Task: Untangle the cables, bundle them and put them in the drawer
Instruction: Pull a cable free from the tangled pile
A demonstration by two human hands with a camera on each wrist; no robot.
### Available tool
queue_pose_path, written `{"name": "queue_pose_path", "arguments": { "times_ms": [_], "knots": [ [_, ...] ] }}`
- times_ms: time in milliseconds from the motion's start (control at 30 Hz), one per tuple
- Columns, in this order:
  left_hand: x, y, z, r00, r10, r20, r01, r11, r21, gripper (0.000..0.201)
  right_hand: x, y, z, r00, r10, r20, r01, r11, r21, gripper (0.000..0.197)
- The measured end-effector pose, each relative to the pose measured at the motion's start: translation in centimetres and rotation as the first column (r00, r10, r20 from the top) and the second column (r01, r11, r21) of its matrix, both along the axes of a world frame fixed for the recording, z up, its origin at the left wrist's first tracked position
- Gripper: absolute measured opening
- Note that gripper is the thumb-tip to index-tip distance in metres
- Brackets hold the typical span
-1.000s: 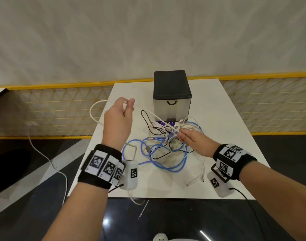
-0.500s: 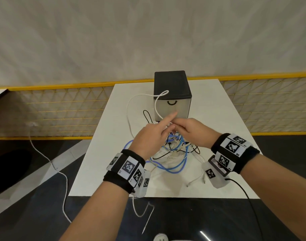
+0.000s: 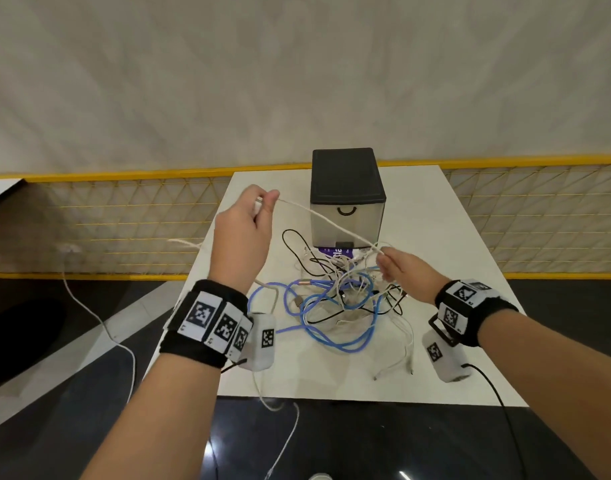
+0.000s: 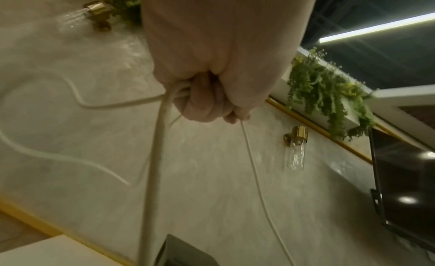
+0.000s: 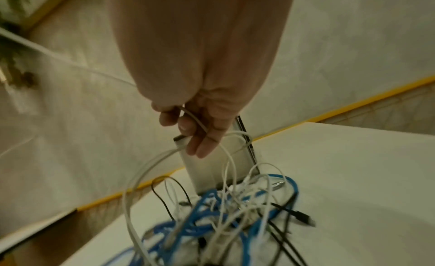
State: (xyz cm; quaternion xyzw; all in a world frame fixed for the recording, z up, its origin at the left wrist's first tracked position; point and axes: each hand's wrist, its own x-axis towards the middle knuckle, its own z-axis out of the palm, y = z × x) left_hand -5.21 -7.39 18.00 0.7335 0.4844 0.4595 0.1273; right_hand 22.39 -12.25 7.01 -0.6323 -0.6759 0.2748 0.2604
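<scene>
A white cable (image 3: 326, 221) runs taut between my two hands above the table. My left hand (image 3: 259, 206) is raised at the left and grips loops of this white cable (image 4: 155, 158) in a closed fist. My right hand (image 3: 383, 259) pinches the same cable (image 5: 195, 119) lower down, just over the tangle. The tangle (image 3: 335, 299) of blue, white and black cables (image 5: 223, 214) lies in the middle of the white table (image 3: 470, 258). Behind it stands a small drawer box (image 3: 347, 199) with a black top and a closed drawer.
A purple card (image 3: 335, 252) lies at the foot of the drawer box. Loose white cable ends (image 3: 404, 362) trail toward the table's front edge, and one white cable (image 3: 99, 320) hangs down to the dark floor at the left. A yellow-railed mesh fence (image 3: 124, 220) runs behind the table.
My left hand has swung from the middle, beside the right hand, up and out to the left, drawing the white cable taut. The right hand stays over the tangle.
</scene>
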Motion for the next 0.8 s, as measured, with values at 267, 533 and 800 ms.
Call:
{"name": "queue_pose_path", "arguments": {
  "times_ms": [267, 533, 800],
  "knots": [
    [1.7, -2.2, -1.4, 0.988, -0.148, -0.034, 0.143, 0.983, -0.113, 0.062, -3.1, 0.9, 8.7, 0.997, 0.061, 0.043, -0.070, 0.970, 0.234, 0.027],
    [1.7, -1.9, -2.0, 0.976, -0.169, -0.137, 0.147, 0.977, -0.154, 0.022, -6.6, -3.0, 12.0, 0.964, 0.241, -0.114, -0.229, 0.967, 0.107, 0.011],
    [-1.6, -4.0, -0.3, 0.892, -0.415, -0.178, 0.314, 0.853, -0.417, 0.045, -8.1, -6.9, 6.6, 0.940, 0.257, -0.223, -0.322, 0.886, -0.333, 0.020]
  ]
}}
